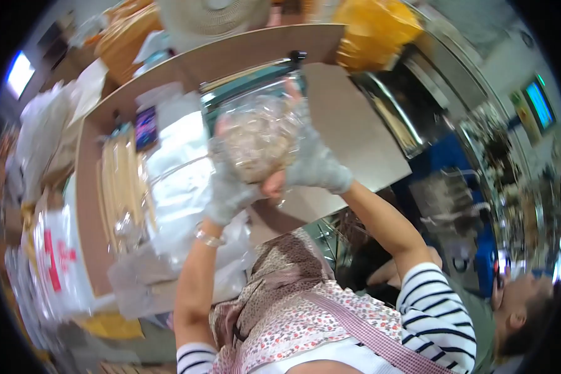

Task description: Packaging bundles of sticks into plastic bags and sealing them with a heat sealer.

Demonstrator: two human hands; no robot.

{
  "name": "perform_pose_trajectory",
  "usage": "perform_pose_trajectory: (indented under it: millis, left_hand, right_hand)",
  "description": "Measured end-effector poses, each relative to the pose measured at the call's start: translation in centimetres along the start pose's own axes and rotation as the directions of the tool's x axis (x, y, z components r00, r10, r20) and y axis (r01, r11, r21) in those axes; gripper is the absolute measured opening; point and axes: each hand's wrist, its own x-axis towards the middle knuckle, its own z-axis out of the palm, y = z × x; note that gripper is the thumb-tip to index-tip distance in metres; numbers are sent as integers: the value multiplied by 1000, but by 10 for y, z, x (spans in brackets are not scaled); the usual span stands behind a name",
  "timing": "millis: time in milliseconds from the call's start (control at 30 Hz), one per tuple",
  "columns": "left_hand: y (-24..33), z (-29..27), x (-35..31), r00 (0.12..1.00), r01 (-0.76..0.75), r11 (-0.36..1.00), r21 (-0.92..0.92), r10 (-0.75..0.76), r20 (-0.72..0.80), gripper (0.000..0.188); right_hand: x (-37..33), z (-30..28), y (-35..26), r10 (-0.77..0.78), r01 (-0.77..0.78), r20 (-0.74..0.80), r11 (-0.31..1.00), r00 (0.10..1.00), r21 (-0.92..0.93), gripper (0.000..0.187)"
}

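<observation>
Between my two gloved hands is a clear plastic bag (258,134) with pale beige contents that I cannot make out. My left hand (226,190), in a grey glove, grips the bag's near left side. On the right side my right hand (318,163), gloved too with bare fingertips showing, is closed round it. Just beyond the bag lies a teal bar-shaped device (230,96), perhaps a bag sealer, partly covered by the bag and hands. Left of my hands a stack of clear plastic bags (177,171) lies on the table.
Bundles of thin wooden sticks (119,181) and a dark phone-like object (146,129) lie at the table's left. A raised board (255,42) edges the far side, with a fan (212,15) and a yellow plastic bag (377,31) behind. Another person (523,311) is at lower right.
</observation>
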Motion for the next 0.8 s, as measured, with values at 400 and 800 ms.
perform_pose_trajectory:
  millis: [400,800]
  left_hand:
    - [83,44,-98,975,152,977,-146,-124,182,83]
    - [9,-138,-89,991,96,805,585,-24,-130,45]
  right_hand:
    - [-20,38,-37,288,-331,199,912,937,242,90]
    - [-47,61,2,499,-667,474,679,726,306,23]
